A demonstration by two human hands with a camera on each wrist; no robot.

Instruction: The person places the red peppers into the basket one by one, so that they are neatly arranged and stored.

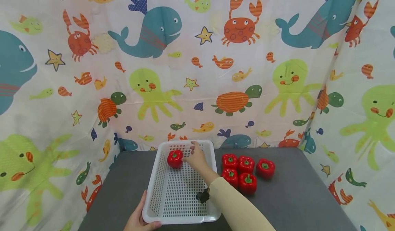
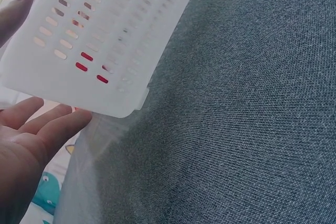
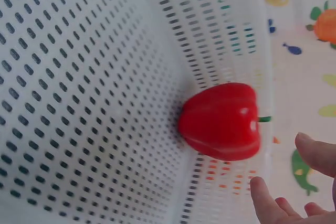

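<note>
A white perforated plastic basket (image 1: pixel 182 220) lies on the dark tabletop, with one red bell pepper (image 1: pixel 175 159) in its far left corner. My left hand (image 1: pixel 140 215) holds the basket's near left corner, thumb along the front and fingers against the left side. In the left wrist view, the fingers (image 2: pixel 58 124) touch the basket wall (image 2: pixel 79 90). Above the basket's far part is my right hand (image 1: pixel 197 159), just right of the pepper, thumb and fingers spread. The right wrist view has the pepper (image 3: pixel 223 121) with its green stem apart from the fingertips (image 3: pixel 258 184).
Several more red bell peppers (image 1: pixel 246 164) stand grouped on the table (image 1: pixel 287 189) to the right of the basket. A curtain (image 1: pixel 197 62) printed with sea animals surrounds the table at the back and sides. A small black device (image 1: pixel 202 195) sits at my right wrist.
</note>
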